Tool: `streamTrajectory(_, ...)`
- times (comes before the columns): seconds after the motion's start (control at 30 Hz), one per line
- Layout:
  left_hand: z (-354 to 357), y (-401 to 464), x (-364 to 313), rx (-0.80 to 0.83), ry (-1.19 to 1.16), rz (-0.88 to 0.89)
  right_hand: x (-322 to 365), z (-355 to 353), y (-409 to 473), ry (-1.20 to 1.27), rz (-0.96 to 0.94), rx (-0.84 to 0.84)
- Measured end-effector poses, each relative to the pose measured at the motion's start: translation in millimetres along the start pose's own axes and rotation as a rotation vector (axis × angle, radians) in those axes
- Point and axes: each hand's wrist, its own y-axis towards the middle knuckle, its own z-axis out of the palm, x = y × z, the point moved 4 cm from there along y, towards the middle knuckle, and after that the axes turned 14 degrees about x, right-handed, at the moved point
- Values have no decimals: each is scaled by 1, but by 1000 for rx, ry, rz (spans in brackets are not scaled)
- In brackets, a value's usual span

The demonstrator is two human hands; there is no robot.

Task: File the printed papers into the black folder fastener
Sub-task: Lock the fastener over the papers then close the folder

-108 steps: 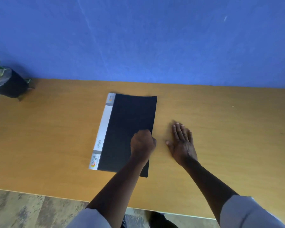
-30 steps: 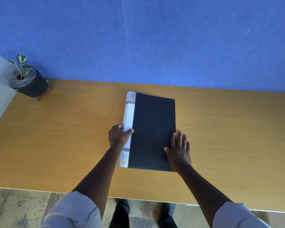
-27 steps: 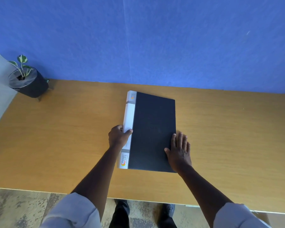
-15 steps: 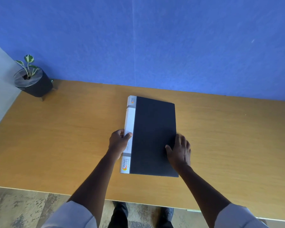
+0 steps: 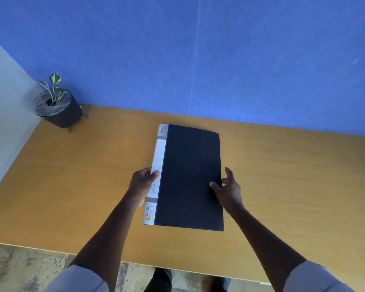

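A closed black folder point(image 5: 190, 175) with a white labelled spine on its left lies lengthwise in the middle of the wooden table point(image 5: 72, 186). My left hand point(image 5: 142, 183) grips the spine edge, thumb on top. My right hand point(image 5: 228, 189) holds the folder's right edge, thumb on the cover and fingers spread beyond it. The folder's near end looks raised a little off the table. No printed papers show; whatever is inside the folder is hidden.
A small plant in a black pot point(image 5: 58, 108) stands at the table's far left corner. A blue wall point(image 5: 198, 49) rises right behind the table. The table's near edge point(image 5: 135, 263) runs just above my sleeves, with floor and shoes below.
My right hand went from lying flat on the cover's right edge to gripping that edge. The left hand keeps its hold on the spine. The folder has come slightly nearer.
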Motion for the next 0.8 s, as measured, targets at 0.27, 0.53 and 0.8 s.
streamTrajectory(0.27,-63,13,-11,-62,144,25,42,51,25,55,-94,67)
streamTrajectory(0.53,-106,35,-25,-103,380,77,80,82,51,-43,-167,59)
streamTrajectory(0.8,-118,54,-39,-167,619,57,99,90,73,-127,-158,41)
